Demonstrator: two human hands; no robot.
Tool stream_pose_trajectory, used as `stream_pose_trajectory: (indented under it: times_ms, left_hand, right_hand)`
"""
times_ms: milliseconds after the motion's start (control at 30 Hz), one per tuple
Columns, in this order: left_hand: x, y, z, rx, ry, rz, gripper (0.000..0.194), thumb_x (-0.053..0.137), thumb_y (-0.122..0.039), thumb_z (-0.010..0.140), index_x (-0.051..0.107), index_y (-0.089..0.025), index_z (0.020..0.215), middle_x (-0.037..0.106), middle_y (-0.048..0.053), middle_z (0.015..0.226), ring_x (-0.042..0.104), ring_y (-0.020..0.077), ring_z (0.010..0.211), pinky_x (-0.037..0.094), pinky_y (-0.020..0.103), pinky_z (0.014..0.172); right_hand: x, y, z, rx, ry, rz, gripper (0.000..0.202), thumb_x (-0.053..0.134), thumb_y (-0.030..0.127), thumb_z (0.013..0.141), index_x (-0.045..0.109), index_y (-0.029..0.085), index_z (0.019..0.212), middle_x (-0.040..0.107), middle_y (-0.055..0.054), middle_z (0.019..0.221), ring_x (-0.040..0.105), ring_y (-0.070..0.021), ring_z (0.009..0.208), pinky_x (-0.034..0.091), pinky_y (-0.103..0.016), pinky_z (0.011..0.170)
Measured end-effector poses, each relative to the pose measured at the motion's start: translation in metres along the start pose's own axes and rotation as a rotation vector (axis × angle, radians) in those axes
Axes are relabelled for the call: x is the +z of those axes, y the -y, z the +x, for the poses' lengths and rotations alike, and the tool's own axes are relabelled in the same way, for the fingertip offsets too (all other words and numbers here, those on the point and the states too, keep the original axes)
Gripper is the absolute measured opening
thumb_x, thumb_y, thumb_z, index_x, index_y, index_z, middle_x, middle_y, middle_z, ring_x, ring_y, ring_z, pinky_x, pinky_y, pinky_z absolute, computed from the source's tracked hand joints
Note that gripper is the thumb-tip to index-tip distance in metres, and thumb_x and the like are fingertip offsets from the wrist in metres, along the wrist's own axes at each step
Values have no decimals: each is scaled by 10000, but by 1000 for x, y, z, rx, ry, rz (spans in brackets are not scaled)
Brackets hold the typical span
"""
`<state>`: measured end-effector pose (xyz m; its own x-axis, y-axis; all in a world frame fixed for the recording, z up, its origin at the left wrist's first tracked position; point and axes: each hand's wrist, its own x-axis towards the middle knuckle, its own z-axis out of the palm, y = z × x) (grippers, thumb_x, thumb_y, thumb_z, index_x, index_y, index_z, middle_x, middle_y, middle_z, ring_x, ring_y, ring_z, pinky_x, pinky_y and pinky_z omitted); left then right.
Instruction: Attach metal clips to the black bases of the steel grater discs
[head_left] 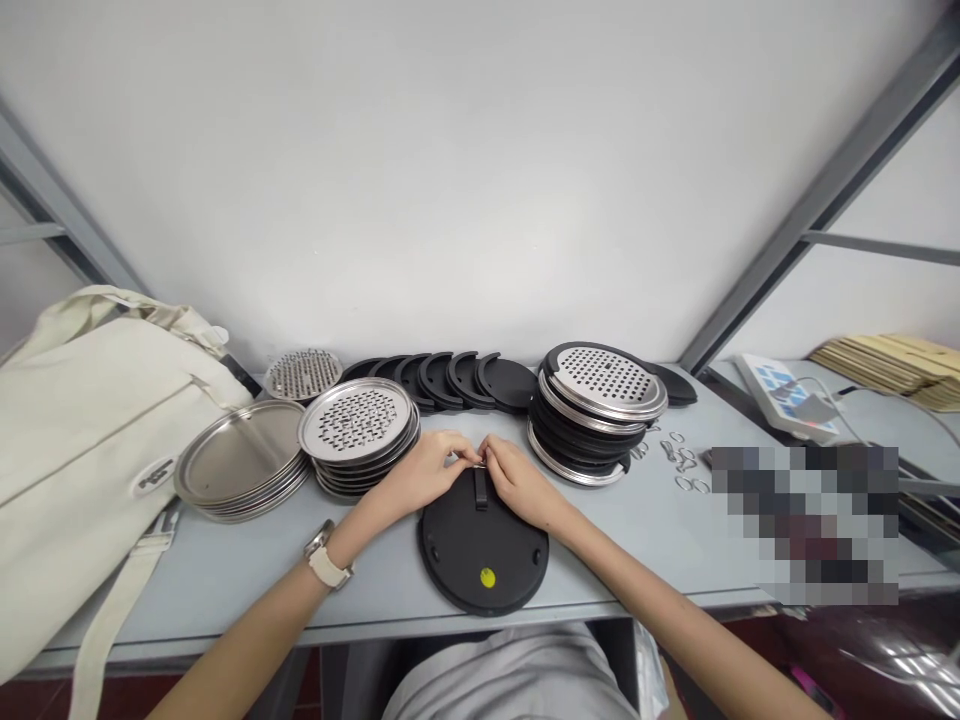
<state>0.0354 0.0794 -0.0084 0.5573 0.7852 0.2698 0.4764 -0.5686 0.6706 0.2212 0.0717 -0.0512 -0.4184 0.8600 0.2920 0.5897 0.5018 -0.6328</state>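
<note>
A round black plate [484, 550] lies flat near the table's front edge, with a yellow round sticker [487, 577] at its near side. A short black strap [481, 490] runs up its middle towards the far rim. At the strap's far end my left hand [439, 465] and my right hand [517, 480] meet, fingertips closed in a pinch. A tiny shiny bit shows between the fingertips, too small and covered to name. Right of my hands, several metal rings and clips [684, 460] lie loose on the table.
To the left stand stacks of metal grater discs [356, 425] and plain metal trays [240, 455], beside a cream bag [97, 430]. Black discs [506, 383] overlap along the wall. At right are a mixed stack of graters and black holders [600, 385] and a white box [784, 395].
</note>
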Motion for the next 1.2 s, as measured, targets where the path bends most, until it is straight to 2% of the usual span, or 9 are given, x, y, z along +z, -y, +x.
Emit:
stream_pose_trajectory:
  times_ms: [200,400,600,933,1200]
  left_hand:
    - [7,-5,0,38,-4,47,180,459,-85,885,615,-174,869,628,32,888,591,183,856,448,296,817]
    - [12,0,1,52,5,64,168,432,-117,916,582,-185,890,607,37,901,575,192,855,448,321,830]
    - [9,0,1,59,-6,57,141,469,-113,901,589,-187,904,625,32,936,582,191,899,438,322,867]
    - [2,0,2,53,11,25,131,520,-71,831,580,-187,848,612,-3,837,587,155,774,461,268,751]
    - [3,-1,0,60,10,26,129,527,-63,819,562,-188,823,576,-15,811,561,150,742,437,272,722]
  right_hand:
    - [0,0,2,7,-13,10,203,297,159,943,406,229,786,526,-26,768,525,-205,761,423,-337,732]
    - [-1,1,2,5,-24,24,191,306,150,923,387,232,771,512,-20,754,517,-201,745,405,-327,715]
    - [-3,5,1,22,-42,44,188,314,155,930,396,230,779,512,-15,749,512,-192,719,396,-312,687]
    - [-4,5,0,34,-56,49,198,327,195,960,437,223,798,544,-16,769,532,-185,730,400,-303,693]
    - [-2,3,0,75,-110,17,249,358,249,963,324,244,717,462,21,672,464,-170,626,343,-292,607]
